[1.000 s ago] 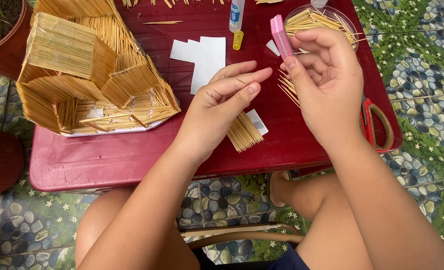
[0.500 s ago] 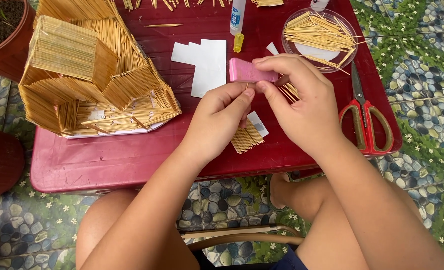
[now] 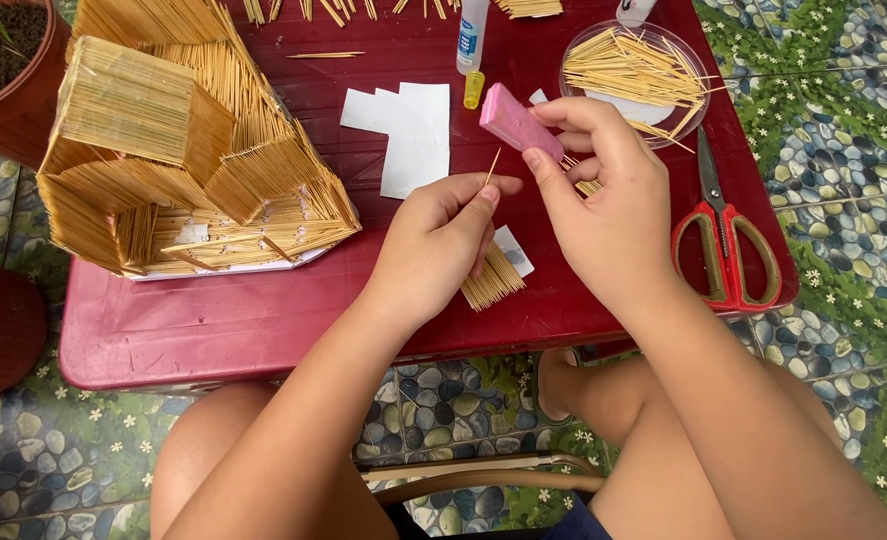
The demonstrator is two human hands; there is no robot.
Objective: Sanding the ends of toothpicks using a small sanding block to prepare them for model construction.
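A single toothpick [image 3: 493, 166] is pinched upright between thumb and forefinger of the left hand [image 3: 444, 240], its tip raised for trimming. A pink cutter [image 3: 520, 121] is gripped in the right hand [image 3: 604, 200], just beside that tip. Scissors [image 3: 721, 235] lie right of the hands, a toothpick house [image 3: 179, 150] left.

A white glue bottle [image 3: 472, 35] with a blue label and yellow cap [image 3: 474, 89] lies near the far edge of the red tabletop [image 3: 264, 320].
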